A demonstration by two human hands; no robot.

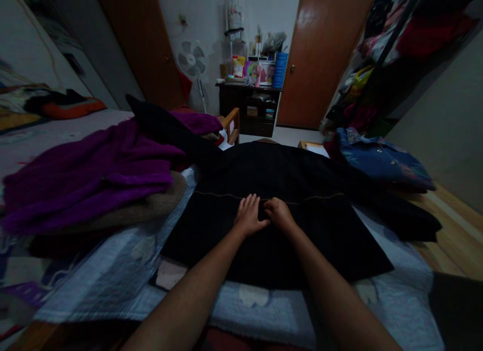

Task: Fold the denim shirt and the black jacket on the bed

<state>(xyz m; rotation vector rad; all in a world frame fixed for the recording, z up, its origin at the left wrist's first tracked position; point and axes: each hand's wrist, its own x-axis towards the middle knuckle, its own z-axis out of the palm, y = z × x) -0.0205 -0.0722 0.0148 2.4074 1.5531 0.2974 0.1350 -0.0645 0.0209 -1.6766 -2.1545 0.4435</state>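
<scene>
A black long-sleeved garment [264,167] lies spread out in front of me, its sleeves reaching out to the far left and to the right. A thin tan line of trim crosses its middle. Just below that line my left hand [249,216] rests flat on the cloth, fingers stretched out. Close beside it, my right hand [278,212] has its fingers curled at the trim line; whether they pinch cloth I cannot make out for sure. Under the garment is a light blue padded cover [279,310] with pale patches.
Purple fleece clothing [101,174] is piled on the left, partly under the black sleeve. A folded denim garment [381,157] sits at the right. Further off stand a white fan [193,60], a dark cabinet [247,109] and a wooden door [320,59]. Clothes hang at upper right.
</scene>
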